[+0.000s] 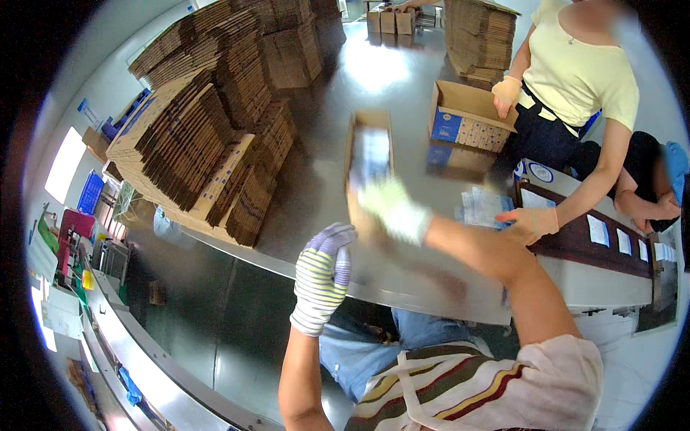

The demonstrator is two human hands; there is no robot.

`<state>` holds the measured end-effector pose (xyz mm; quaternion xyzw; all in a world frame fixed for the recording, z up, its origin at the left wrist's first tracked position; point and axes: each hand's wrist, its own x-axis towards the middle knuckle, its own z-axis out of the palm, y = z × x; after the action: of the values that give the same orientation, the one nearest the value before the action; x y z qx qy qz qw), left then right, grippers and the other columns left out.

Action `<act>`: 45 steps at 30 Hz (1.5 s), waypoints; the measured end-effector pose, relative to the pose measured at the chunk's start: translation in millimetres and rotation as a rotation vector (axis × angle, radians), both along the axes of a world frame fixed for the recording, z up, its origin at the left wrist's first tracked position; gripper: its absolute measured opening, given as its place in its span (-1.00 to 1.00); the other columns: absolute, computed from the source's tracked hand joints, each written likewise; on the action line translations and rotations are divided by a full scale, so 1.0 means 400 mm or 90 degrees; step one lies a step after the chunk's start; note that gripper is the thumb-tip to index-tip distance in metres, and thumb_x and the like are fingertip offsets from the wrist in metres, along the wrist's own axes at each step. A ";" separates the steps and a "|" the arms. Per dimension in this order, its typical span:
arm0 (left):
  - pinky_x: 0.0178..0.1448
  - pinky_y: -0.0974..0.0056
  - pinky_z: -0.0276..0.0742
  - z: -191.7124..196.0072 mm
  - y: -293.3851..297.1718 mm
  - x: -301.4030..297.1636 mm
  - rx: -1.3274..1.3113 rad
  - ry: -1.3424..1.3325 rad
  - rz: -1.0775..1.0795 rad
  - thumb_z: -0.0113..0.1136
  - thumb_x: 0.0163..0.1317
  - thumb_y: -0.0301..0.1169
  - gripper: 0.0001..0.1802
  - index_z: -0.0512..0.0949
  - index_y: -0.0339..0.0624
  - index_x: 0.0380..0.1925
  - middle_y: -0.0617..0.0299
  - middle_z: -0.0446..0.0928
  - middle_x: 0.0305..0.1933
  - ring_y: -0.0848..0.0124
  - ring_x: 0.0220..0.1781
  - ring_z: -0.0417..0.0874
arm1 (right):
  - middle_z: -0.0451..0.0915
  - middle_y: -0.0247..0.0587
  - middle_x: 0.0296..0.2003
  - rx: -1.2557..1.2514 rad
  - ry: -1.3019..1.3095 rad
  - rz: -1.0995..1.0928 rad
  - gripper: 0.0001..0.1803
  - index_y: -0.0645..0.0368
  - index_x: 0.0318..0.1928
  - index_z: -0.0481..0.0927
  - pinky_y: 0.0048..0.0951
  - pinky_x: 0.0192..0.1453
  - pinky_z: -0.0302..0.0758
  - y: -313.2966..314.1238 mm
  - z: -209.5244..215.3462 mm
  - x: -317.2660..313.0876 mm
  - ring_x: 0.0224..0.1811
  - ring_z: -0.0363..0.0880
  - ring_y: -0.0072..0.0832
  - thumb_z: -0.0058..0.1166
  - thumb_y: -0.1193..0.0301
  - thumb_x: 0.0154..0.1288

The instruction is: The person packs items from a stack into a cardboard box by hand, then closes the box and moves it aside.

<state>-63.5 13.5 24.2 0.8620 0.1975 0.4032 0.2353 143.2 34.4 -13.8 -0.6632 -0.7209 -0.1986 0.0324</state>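
Observation:
My left hand point(321, 280), in a white glove with yellow and purple stripes, is raised at the table's near edge. Its fingers are curled together, and nothing shows in them. My right hand point(395, 210), in a pale glove, is smeared by motion over the near end of a narrow open cardboard box point(350, 147). Inside that box is a blurred white and blue content point(371, 154). Whether my right fingers grip anything cannot be made out. Both hands are over or beside the shiny metal table point(316, 165).
Tall stacks of flattened cardboard boxes point(183, 144) line the table's left side. Right of the narrow box stands a larger open carton point(467, 122). A co-worker's gloved hand point(530, 224) touches white packets point(483, 208) beside a dark conveyor belt point(568, 248) carrying more packets.

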 end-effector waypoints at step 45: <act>-0.02 0.07 0.45 0.420 0.319 -0.247 0.541 0.315 0.640 0.16 -0.01 -0.56 -0.54 0.52 0.06 -0.04 0.16 0.46 -0.18 0.16 -0.07 0.49 | 0.33 -0.01 0.18 0.009 0.335 0.019 -0.43 0.18 0.11 0.43 -0.06 0.39 0.09 -0.104 -0.311 0.001 0.28 0.21 -0.11 -0.01 0.05 0.21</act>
<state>-162.2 141.0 192.1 0.7499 0.4453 0.2976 -0.3884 143.5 -7.3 -138.2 -0.6814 -0.6957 -0.0238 0.2262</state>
